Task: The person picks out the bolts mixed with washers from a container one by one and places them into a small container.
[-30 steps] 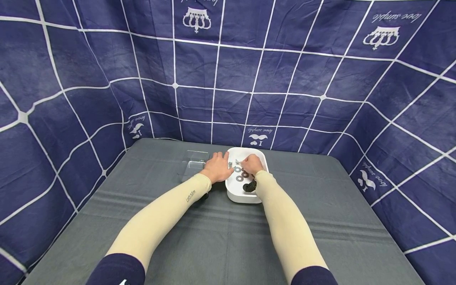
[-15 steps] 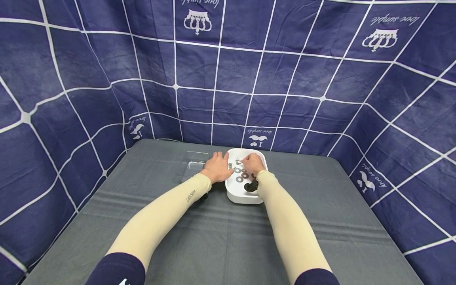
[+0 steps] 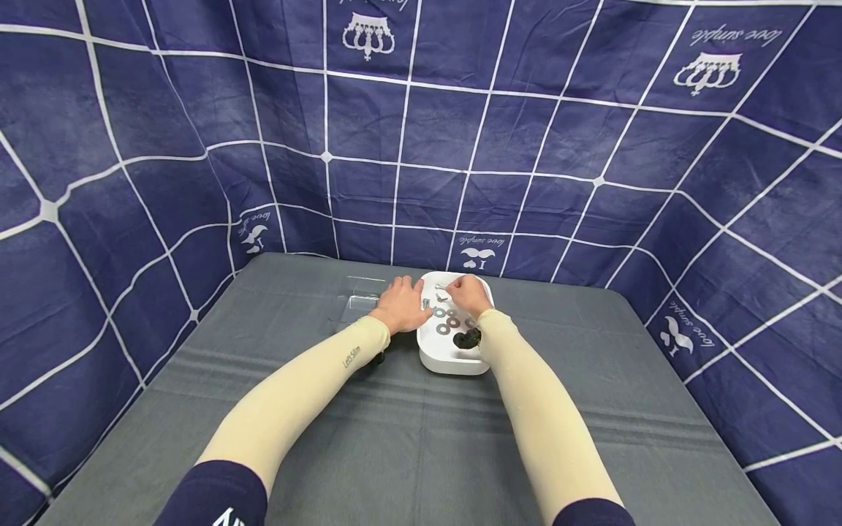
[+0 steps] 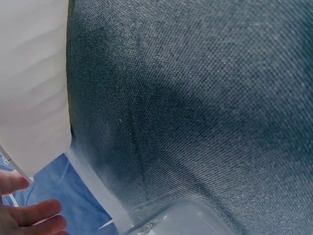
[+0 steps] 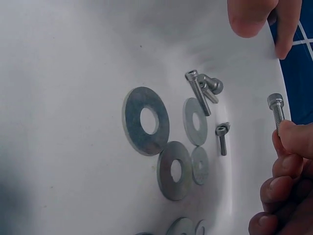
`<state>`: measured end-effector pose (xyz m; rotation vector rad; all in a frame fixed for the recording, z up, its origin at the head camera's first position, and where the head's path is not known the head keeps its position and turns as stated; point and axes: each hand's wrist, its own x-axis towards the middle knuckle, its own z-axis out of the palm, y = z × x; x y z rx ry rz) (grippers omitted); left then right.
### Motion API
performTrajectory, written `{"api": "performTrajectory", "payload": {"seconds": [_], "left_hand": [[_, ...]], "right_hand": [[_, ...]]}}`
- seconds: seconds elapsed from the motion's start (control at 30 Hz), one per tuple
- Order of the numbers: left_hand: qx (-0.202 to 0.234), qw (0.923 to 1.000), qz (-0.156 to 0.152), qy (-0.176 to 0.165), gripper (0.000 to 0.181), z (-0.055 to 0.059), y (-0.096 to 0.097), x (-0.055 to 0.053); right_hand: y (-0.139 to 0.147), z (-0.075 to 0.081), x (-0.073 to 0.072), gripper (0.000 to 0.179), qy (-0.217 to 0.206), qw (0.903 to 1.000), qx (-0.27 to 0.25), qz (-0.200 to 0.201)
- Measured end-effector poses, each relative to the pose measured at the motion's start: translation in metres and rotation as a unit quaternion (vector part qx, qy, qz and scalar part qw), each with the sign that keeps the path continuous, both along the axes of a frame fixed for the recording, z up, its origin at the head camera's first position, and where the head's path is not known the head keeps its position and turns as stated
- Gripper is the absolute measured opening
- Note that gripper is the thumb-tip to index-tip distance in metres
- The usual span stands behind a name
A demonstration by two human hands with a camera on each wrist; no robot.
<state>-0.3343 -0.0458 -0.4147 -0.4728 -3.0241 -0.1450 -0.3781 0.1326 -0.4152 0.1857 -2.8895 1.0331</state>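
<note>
My left hand (image 3: 403,305) rests at the left rim of a white tray (image 3: 454,366), its thumb over the inside and its fingers spread. Above the tray's far part, my right hand (image 3: 470,294) pinches a socket head bolt (image 5: 277,110) between thumb and fingertips, head pointing away from the hand. Several more bolts (image 5: 198,93) lie on the tray floor, some in a small cluster and a short one (image 5: 222,139) apart. Flat metal washers (image 5: 132,120) of large and small sizes lie nearer the tray's middle.
A clear plastic box (image 3: 358,310) stands left of the tray, partly behind my left hand. The grey cloth table (image 3: 421,438) spreads around both. Blue checked curtain (image 3: 500,146) hangs along the back and sides. A black wrist camera (image 3: 468,338) overhangs the tray's near part.
My right hand has drawn a bolt from the cluster and moved slightly toward the tray's far end with it. The left hand keeps its place at the rim.
</note>
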Motion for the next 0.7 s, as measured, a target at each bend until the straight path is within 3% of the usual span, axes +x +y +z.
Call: {"api": "performTrajectory", "payload": {"seconds": [0.23, 0.7], "left_hand": [[-0.001, 0.9998, -0.013, 0.012, 0.071, 0.004, -0.004, 0.001], [0.014, 0.9992, -0.019, 0.032, 0.067, 0.01, -0.029, 0.002]], "right_hand": [[0.001, 0.007, -0.002, 0.024, -0.017, 0.9991, -0.035, 0.018], [-0.007, 0.018, -0.003, 0.025, 0.006, 0.9984, -0.044, 0.035]]}}
